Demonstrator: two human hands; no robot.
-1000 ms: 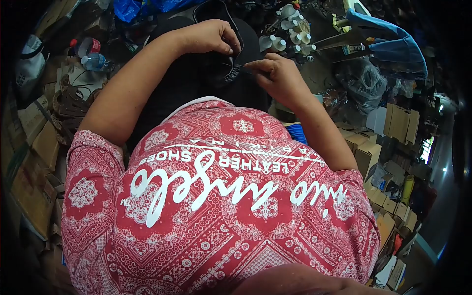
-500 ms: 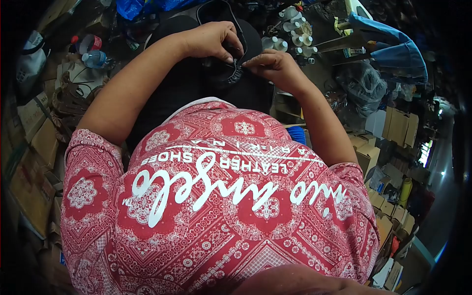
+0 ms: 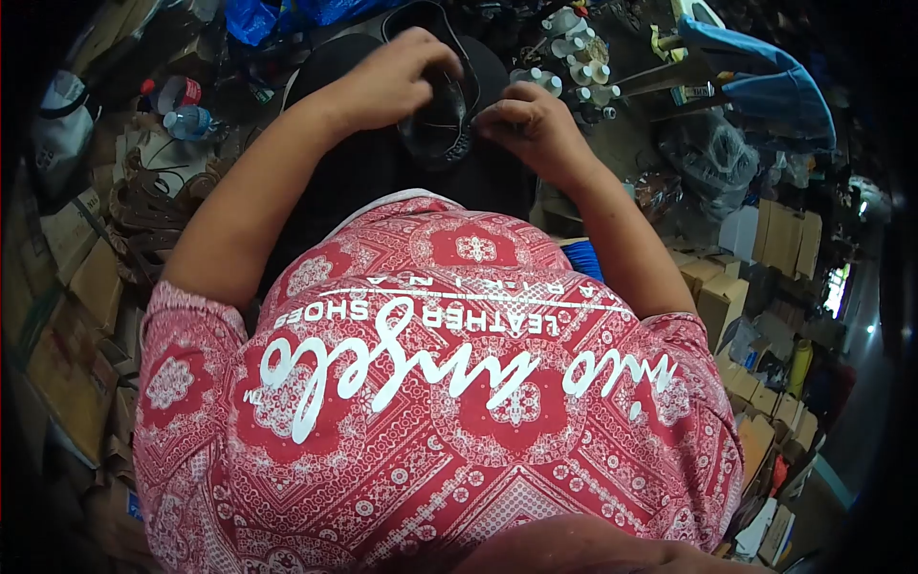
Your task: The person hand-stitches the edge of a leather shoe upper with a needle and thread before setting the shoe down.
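A black leather shoe (image 3: 436, 140), or its upper, lies on my dark-clothed lap, its rounded, pleated end towards me and its long open rim pointing away. My left hand (image 3: 394, 80) is raised over the shoe's left side, fingers curled; what they hold, if anything, cannot be made out. On the shoe's right, close by the pleated edge, my right hand (image 3: 537, 130) has thumb and fingers pinched together. Anything between those fingertips is too small to see. The shoe's inside shows dark and shiny between both hands.
Several white-capped bottles (image 3: 585, 69) stand ahead on the right, near a blue cloth (image 3: 779, 86) and a clear plastic bag (image 3: 715, 167). Plastic bottles (image 3: 186, 121) lie at left. Cardboard boxes (image 3: 719, 298) are piled at right, with brown straps (image 3: 143, 206) heaped at left.
My left hand has drawn away from the pleated edge, up and to the left, uncovering more of the shoe. My right hand has shifted only slightly.
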